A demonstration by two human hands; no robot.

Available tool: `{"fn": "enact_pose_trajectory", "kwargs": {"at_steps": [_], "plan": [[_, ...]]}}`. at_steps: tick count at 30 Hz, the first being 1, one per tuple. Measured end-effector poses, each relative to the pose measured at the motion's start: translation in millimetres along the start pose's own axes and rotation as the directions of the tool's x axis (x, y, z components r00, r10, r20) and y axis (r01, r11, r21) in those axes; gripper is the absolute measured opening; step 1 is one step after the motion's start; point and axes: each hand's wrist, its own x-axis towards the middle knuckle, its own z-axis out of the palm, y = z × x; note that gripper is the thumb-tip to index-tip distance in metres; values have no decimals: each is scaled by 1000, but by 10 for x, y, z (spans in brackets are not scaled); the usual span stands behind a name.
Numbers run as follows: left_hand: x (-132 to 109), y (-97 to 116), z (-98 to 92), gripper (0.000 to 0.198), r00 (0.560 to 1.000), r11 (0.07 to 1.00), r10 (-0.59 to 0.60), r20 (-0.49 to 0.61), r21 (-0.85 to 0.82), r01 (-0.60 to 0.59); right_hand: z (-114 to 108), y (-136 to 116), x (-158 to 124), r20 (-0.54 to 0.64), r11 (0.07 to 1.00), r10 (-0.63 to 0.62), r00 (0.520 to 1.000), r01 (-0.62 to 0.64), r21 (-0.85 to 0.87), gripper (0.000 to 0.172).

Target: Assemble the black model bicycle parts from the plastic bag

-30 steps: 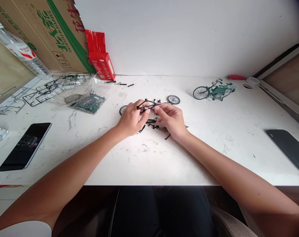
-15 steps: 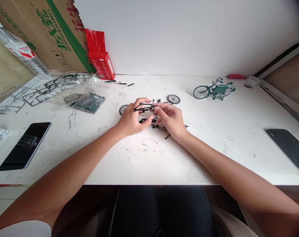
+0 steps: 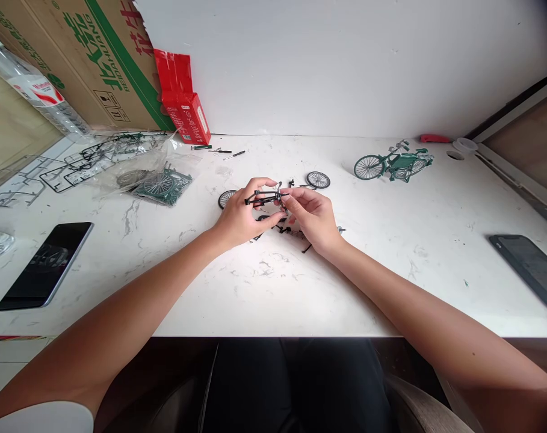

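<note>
Between my two hands, just above the table, is a small black model bicycle frame. My left hand is curled round its left part, with thumb and fingers closed on it. At its right end, the thumb and forefinger of my right hand pinch the frame near a thin silvery part that looks like a handlebar. Several small black parts lie below and partly behind my hands. One spoked wheel peeks out behind my left hand; another wheel lies flat beyond my right hand.
A green model bicycle stands at the back right. To the left lie a bag of green parts, black sprues and a phone. Another phone is at the right. Small tools lie near a red box.
My left thumb has shifted slightly up and to the right, close to the silvery part. Otherwise both hands keep their hold on the frame.
</note>
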Motion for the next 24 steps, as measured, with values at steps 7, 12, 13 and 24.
{"fn": "enact_pose_trajectory", "kwargs": {"at_steps": [7,12,13,24], "plan": [[-4,-14,-1,56,1000,1000,-5,-4,-16,5,-3,13,-2,17,1000,-12,1000,12,6,36],[-4,-41,9,54,1000,998,-5,-19,-55,4,-7,9,0,12,1000,-7,1000,7,-17,41],[-3,-45,12,54,1000,998,-11,-21,-58,9,-8,4,1,16,1000,-2,1000,3,-18,41],[6,-76,8,55,999,995,-31,-37,-96,27,0,-25,1,14,1000,25,1000,-25,-1,44]]}}
